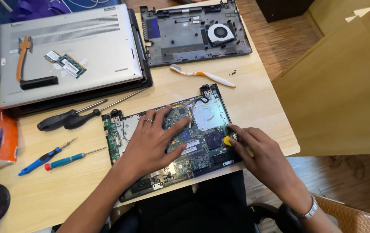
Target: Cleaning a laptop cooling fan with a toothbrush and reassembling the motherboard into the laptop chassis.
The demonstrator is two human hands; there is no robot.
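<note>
An opened laptop base with its green motherboard [193, 151] lies at the table's near edge. My left hand [154, 140], a ring on one finger, rests flat on the board with fingers spread, pressing it down. My right hand [258, 153] is at the board's right edge, its fingers closed around a small yellow-handled tool [227, 140] touching the board. A silver metal plate [210, 114] sits at the board's upper right.
A grey closed laptop [68, 51] at back left carries a copper heat pipe and memory modules [66, 64]. A laptop bottom cover with a fan [196, 32] lies at the back. A toothbrush [202, 75], two black screwdrivers [70, 118] and two blue ones [55, 159] lie on the wooden table [258, 99].
</note>
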